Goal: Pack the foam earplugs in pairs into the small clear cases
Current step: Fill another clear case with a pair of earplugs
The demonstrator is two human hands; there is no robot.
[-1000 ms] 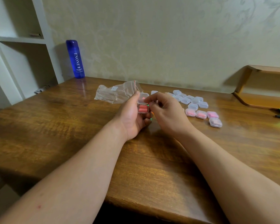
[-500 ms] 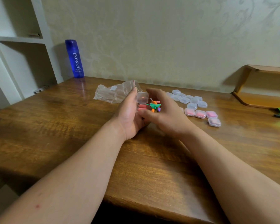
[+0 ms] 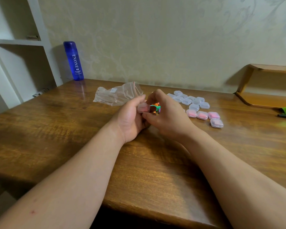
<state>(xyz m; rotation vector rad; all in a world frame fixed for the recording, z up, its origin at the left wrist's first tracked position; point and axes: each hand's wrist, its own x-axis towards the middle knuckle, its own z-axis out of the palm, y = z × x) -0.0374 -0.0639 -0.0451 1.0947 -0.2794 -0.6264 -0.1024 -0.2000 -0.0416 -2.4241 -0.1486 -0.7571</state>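
Pink-filled clear case (image 3: 143,107) gripped in left hand (image 3: 130,119) over middle of desk (image 3: 73,129), pinched by right hand (image 3: 167,118), probably to snap lid shut (finished cases (image 3: 203,115) parked toward right edge).

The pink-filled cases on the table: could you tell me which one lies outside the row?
The rightmost case, the frontmost of the four; the other three pink-filled cases sit side by side in a row behind it.
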